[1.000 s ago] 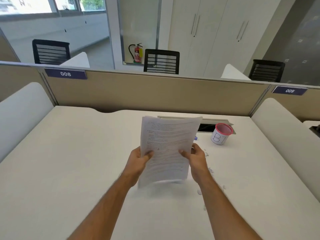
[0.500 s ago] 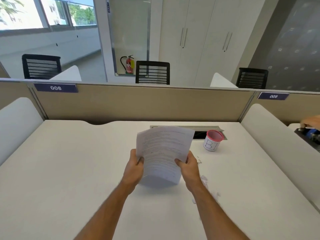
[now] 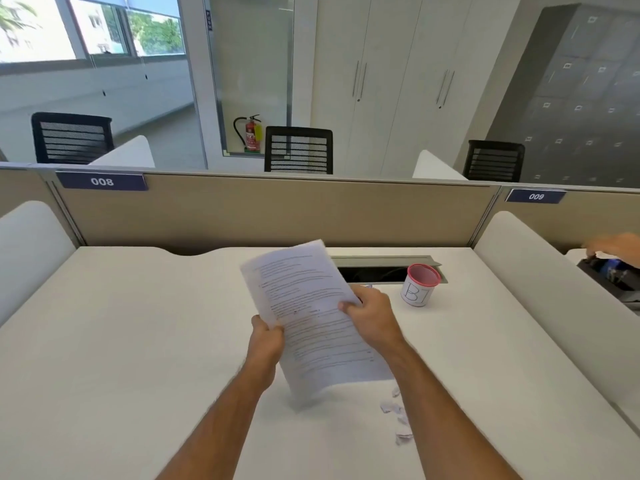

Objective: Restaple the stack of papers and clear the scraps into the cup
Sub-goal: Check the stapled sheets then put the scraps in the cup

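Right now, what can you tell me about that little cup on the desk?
The cup is small and white, seemingly paper or plastic, with a pink-red rim and the letters "BJ" hand-drawn in dark marker on its side. It stands upright and open-topped on the white desk, just in front of the cable slot, to the right of the held papers. Nothing touches it; whatever is inside cannot be seen.

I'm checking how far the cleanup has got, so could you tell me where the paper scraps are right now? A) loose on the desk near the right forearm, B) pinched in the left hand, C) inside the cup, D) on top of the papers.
A: the scraps lie loose on the desk beside the right forearm, well short of the cup.
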### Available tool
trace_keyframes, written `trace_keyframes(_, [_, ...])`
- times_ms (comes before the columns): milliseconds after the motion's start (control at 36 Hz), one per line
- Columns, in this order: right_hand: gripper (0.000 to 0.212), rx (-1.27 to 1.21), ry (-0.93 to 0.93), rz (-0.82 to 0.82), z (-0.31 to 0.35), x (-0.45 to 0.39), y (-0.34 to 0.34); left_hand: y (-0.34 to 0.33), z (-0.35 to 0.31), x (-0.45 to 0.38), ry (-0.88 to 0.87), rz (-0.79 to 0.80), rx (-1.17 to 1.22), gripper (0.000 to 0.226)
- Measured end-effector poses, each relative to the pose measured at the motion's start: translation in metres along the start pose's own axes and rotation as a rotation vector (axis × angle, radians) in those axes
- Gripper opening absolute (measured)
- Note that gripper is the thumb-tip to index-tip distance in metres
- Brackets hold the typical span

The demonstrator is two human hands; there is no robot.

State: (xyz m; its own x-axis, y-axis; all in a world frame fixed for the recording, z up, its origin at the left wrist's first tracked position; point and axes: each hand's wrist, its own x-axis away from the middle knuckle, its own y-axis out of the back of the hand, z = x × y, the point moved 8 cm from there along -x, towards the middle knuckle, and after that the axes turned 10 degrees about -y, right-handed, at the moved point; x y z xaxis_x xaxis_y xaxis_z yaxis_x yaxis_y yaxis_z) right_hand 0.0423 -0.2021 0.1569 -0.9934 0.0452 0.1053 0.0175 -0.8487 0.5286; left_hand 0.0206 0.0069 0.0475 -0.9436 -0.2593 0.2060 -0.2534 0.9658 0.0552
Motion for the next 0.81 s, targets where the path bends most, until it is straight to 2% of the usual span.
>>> trace_keyframes(56, [0.019, 0.131, 0.034, 0.023, 0.020, -0.003, -0.003, -0.004, 0.006, 0.000, 0.029, 0.054, -0.028, 0.036])
trace_keyframes(167, [0.021, 0.434, 0.053, 0.049, 0.052, -0.013, -0.016, 0.001, 0.014, 0.009, 0.149, 0.050, -0.141, 0.061])
trace_keyframes(333, [0.021, 0.808, 0.095, 0.046, 0.070, -0.026, -0.044, 0.007, 0.026, 0.008, 0.193, 0.017, -0.155, 0.048])
trace_keyframes(417, [0.012, 0.871, 0.114, 0.050, 0.064, -0.033, -0.064, 0.005, 0.031, 0.007, 0.190, 0.024, -0.114, 0.047])
trace_keyframes(583, [0.019, 0.891, 0.092, 0.082, 0.051, -0.039, -0.082, 0.003, 0.040, 0.007, 0.194, 0.068, -0.143, 0.053])
trace_keyframes(806, [0.020, 0.899, 0.061, 0.085, 0.043, -0.047, -0.084, 0.004, 0.048, 0.004, 0.217, 0.049, -0.165, 0.054])
